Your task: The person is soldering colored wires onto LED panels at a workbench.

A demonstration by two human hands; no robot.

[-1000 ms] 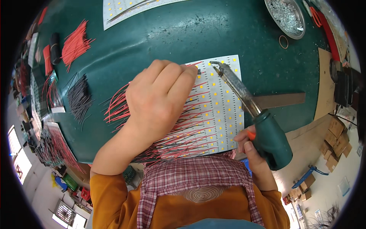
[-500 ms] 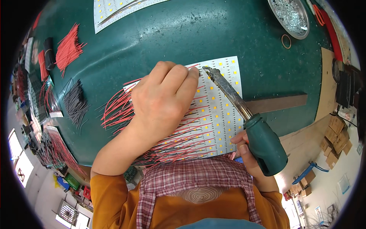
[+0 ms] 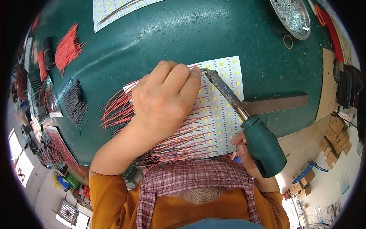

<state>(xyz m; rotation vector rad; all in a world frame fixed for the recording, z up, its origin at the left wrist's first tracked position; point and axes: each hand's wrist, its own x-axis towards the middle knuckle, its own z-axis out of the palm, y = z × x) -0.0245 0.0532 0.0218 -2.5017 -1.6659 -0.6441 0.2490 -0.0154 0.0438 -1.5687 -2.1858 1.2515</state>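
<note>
A white LED circuit board (image 3: 228,87) with yellow chips in rows lies on the table in front of me. Red and black wires (image 3: 179,141) run in rows across its left part and past its left edge. My left hand (image 3: 166,93) rests over the board's upper left, fingers closed in a pinch; what sits between the fingertips is hidden. A red wire end shows just beyond them. My right hand (image 3: 246,152), mostly behind the green handle, grips a soldering iron (image 3: 264,147). Its dark, crusted tip meets the board close beside my left fingertips.
Bundles of red wires (image 3: 68,47) and black wires (image 3: 75,100) lie at the left, near wired boards (image 3: 61,147). A brown bar (image 3: 276,103) is right of the board. At the far right stand a metal bowl of clippings (image 3: 291,17) and a ring (image 3: 288,42). Another LED board (image 3: 110,11) lies far left.
The soldering iron has shifted slightly left, bringing its tip closer to my left fingertips and down by the board. My left hand stays almost in place.
</note>
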